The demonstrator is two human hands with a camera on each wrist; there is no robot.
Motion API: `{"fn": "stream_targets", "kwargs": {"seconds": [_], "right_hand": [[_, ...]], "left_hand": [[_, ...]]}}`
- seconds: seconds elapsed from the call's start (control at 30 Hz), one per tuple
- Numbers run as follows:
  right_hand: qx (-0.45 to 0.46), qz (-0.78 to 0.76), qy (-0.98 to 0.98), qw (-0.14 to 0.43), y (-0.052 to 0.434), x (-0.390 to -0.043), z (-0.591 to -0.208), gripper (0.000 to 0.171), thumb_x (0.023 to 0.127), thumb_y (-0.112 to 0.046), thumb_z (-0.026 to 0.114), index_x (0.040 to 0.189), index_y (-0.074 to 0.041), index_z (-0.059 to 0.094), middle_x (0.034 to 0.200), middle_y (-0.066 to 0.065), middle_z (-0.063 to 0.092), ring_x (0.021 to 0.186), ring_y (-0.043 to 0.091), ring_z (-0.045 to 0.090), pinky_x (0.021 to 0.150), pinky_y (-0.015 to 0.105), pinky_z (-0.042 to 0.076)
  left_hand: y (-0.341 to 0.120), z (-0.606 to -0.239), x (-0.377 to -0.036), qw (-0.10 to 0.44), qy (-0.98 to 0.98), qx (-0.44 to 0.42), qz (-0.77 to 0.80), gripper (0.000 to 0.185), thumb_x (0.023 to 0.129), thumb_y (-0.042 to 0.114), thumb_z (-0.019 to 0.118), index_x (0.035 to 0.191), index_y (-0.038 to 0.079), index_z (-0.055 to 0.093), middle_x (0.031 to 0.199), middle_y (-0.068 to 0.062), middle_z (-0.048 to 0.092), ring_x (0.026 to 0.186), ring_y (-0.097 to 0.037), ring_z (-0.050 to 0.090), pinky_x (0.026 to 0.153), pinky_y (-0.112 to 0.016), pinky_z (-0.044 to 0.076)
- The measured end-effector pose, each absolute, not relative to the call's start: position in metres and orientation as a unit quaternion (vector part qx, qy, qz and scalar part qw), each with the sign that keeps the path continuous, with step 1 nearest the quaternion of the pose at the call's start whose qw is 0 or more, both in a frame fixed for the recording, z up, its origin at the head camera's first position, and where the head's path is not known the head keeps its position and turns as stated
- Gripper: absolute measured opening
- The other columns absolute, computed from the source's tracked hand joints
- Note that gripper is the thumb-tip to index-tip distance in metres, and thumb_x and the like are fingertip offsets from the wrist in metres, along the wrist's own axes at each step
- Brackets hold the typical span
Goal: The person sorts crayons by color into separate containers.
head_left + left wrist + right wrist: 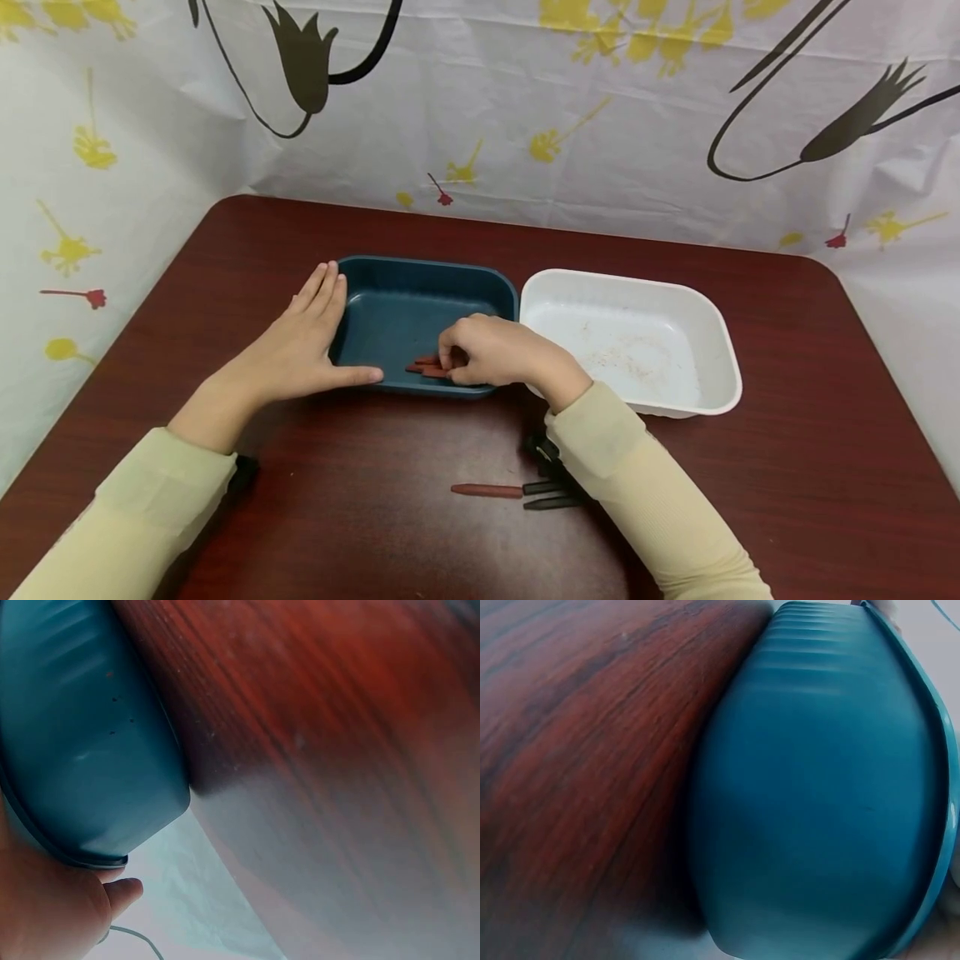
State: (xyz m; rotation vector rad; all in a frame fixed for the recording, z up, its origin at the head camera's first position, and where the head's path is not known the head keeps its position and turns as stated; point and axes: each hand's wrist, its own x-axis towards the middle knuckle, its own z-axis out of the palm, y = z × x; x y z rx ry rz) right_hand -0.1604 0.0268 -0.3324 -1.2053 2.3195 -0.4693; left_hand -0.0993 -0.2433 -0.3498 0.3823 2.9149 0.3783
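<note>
Head view: no writing shows anywhere. On a dark red table (pixel 375 517), a teal tray (pixel 405 292) sits touching a white tray (pixel 712 333) at its 3 o'clock. The right hand (pixel 491 350), fingers curled, pinches reddish crayons (pixel 427 367) lying on the teal tray's floor at its near wall, long axis running 9 to 3 o'clock. The left hand (pixel 303 342) presses flat, fingers straight, against the tray's 9 o'clock wall. More crayons (pixel 517 493) lie at 6 o'clock.

Left wrist view: a fingertip (pixel 124 891) touches the teal wall (pixel 82 750).

Right wrist view: only the tray's wall (pixel 817 787) and table show.
</note>
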Motion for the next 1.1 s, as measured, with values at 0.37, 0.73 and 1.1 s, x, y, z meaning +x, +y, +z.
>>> {"fn": "stream_targets", "kwargs": {"seconds": [0.37, 0.73, 1.1], "right_hand": [[-0.444, -0.158, 0.852, 0.229, 0.026, -0.162, -0.335, 0.007, 0.094, -0.011, 0.065, 0.093, -0.015, 0.072, 0.089, -0.003, 0.066, 0.075, 0.013, 0.056, 0.07, 0.027, 0.049], [-0.438, -0.186, 0.865, 0.161, 0.044, -0.152, -0.321, 0.011, 0.097, -0.017, 0.064, 0.104, -0.013, 0.072, 0.103, -0.002, 0.069, 0.087, 0.014, 0.06, 0.079, 0.031, 0.052], [-0.451, -0.204, 0.863, 0.098, 0.078, -0.129, -0.312, 0.009, 0.094, -0.018, 0.068, 0.101, -0.014, 0.073, 0.099, -0.006, 0.067, 0.093, 0.012, 0.062, 0.081, 0.03, 0.052]], "left_hand": [[-0.243, -0.35, -0.098, 0.091, 0.979, 0.129, 0.132, 0.13, 0.078, 0.079, 0.059, 0.156, -0.004, -0.002, 0.166, -0.016, -0.015, 0.155, -0.033, -0.014, 0.118, -0.065, 0.018], [-0.242, -0.349, -0.098, 0.087, 0.979, 0.129, 0.132, 0.129, 0.078, 0.079, 0.06, 0.157, -0.005, 0.0, 0.166, -0.016, -0.014, 0.155, -0.034, -0.013, 0.118, -0.065, 0.019], [-0.243, -0.349, -0.098, 0.084, 0.98, 0.127, 0.13, 0.129, 0.078, 0.078, 0.061, 0.157, -0.005, 0.002, 0.166, -0.017, -0.012, 0.155, -0.035, -0.011, 0.118, -0.065, 0.018]]}}
